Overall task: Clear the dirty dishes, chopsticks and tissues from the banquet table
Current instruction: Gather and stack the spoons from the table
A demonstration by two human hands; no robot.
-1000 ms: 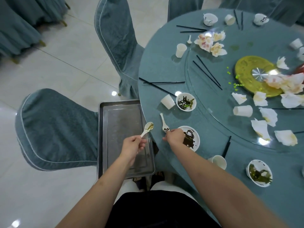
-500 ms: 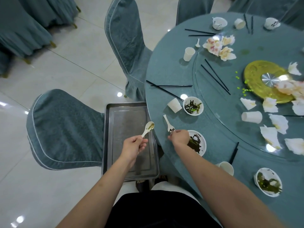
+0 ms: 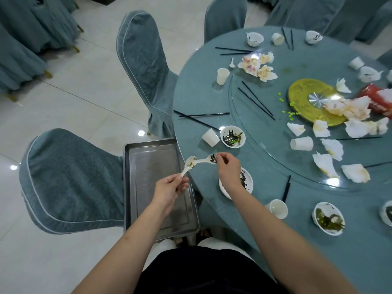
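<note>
the second spoon (image 3: 205,160) hangs over the table's near-left edge, its handle running leftward into the bowl of the first spoon (image 3: 188,166). right hand (image 3: 227,168) pinches its bowl end; left hand (image 3: 169,187) grips the first spoon's handle above the tray (image 3: 135,187).

Bright, even indoor light; ceiling-lamp glare on floor tiles (image 3: 63,85); wide-angle edge bending.

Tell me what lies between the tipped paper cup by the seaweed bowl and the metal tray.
In the head view, only bare blue tablecloth lies between the tipped cup and the tray; nothing sits on that stretch up to the table's edge.
</note>
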